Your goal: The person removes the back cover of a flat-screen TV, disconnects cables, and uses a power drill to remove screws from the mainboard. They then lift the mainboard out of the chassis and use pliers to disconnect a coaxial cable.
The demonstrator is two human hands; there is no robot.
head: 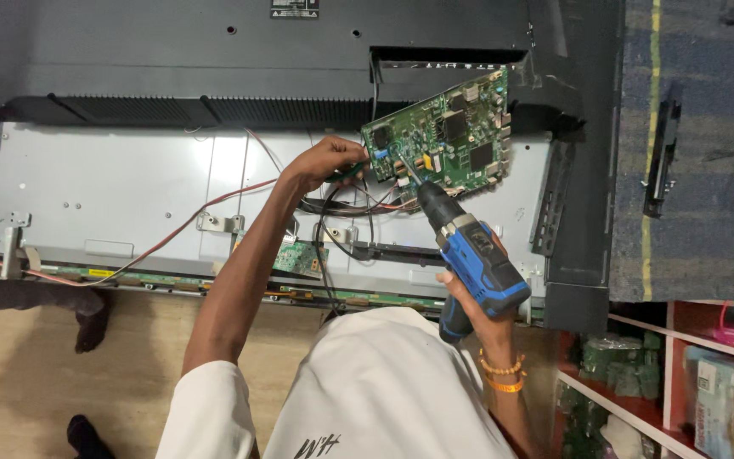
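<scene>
While one drill [469, 255] turns, one board [443, 132] tilts.

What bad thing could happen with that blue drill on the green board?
The blue drill tip could slip and scratch the green circuit board. The left hand grips only the board's edge, close to the bit, so it might get poked. The loose wires underneath could get tugged.

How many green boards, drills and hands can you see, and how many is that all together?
Green circuit boards: 2, the big board and the small board
Blue drills: 1, the drill
Hands: 2, the left hand on the big board's edge and the right hand on the drill's grip
Total: 5
</scene>
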